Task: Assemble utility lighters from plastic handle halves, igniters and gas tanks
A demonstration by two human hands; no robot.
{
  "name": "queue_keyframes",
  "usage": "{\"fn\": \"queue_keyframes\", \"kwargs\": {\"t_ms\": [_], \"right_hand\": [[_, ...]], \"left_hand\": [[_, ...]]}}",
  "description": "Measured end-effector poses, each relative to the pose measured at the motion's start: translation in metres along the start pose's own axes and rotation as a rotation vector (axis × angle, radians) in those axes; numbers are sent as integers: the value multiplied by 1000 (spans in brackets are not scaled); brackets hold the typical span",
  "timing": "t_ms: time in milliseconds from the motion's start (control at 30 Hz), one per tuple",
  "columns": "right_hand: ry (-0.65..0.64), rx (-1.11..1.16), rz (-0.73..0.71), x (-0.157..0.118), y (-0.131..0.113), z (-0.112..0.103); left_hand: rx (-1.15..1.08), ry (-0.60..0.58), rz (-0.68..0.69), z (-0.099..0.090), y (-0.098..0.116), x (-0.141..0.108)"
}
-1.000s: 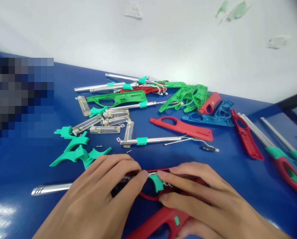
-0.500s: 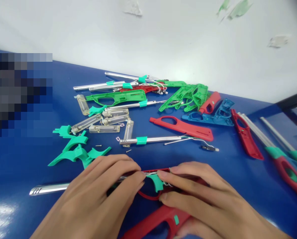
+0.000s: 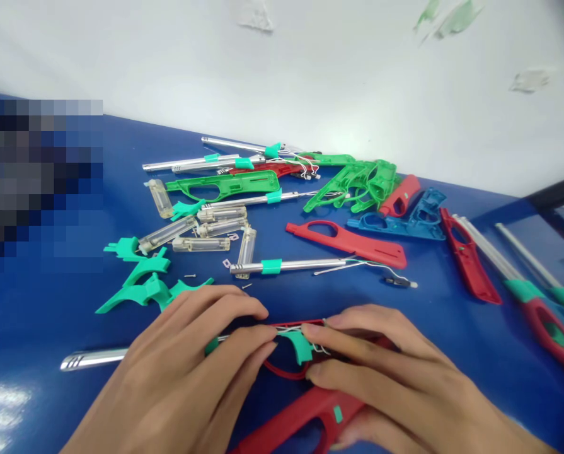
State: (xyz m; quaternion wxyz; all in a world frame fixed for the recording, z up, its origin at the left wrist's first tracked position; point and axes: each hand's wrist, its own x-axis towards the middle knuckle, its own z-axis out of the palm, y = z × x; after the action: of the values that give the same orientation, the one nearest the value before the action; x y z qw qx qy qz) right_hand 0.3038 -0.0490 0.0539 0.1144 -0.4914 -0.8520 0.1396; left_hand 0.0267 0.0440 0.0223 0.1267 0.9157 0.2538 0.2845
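Note:
Beneath both hands lies an opened gas lighter: a red handle half (image 3: 282, 373) with a teal trigger (image 3: 300, 348), thin white wires (image 3: 288, 328) and a metal tube (image 3: 92, 360) reaching out to the left. My left hand (image 3: 182, 378) is curled over the tube end of it, fingertips pressed at the wires beside the trigger. Opposite, my right hand (image 3: 390, 372) pinches the handle half and wires with thumb and fingers. Its lower fingers also touch a second red handle piece (image 3: 305, 416) with a small teal mark, nearer to me. My fingers hide much of the handle's inside.
Beyond my hands lie metal tubes with wires (image 3: 305, 265), clear fuel tanks (image 3: 201, 244), teal triggers (image 3: 140, 293), green handle halves (image 3: 225, 186), a red half (image 3: 348, 243) and blue halves (image 3: 399, 224). Lighters with tubes (image 3: 546, 328) rest at the right. A white wall (image 3: 168, 63) stands behind.
My left fingers have shifted slightly around the tube and wires. The whole view has moved a little; the other parts lie as before.

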Motion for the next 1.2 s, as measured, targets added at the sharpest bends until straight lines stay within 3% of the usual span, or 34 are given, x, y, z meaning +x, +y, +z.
{"fn": "queue_keyframes", "kwargs": {"t_ms": [133,300,533,733,867,933,1000,1067,1200], "right_hand": [[-44,-48,-38,0,4,-2],[-10,-43,-66,-1,5,-5],[215,-6,78,8,-3,0],[314,-66,127,14,1,1],[365,-75,104,3,6,2],[393,-80,67,0,6,3],[402,-84,41,0,6,4],[382,-89,35,3,5,6],[343,-97,46,11,2,9]], "left_hand": [[-16,-22,-24,0,-2,-4],[2,-40,-19,-1,-1,-1],[-52,72,1,2,1,2],[-90,37,-19,-2,1,5],[-98,124,-63,-1,2,-3],[-73,174,-120,-1,2,-11],[-19,184,-268,-2,2,-18],[30,173,-297,-3,1,-21],[-4,118,-110,-4,-7,-14]]}}
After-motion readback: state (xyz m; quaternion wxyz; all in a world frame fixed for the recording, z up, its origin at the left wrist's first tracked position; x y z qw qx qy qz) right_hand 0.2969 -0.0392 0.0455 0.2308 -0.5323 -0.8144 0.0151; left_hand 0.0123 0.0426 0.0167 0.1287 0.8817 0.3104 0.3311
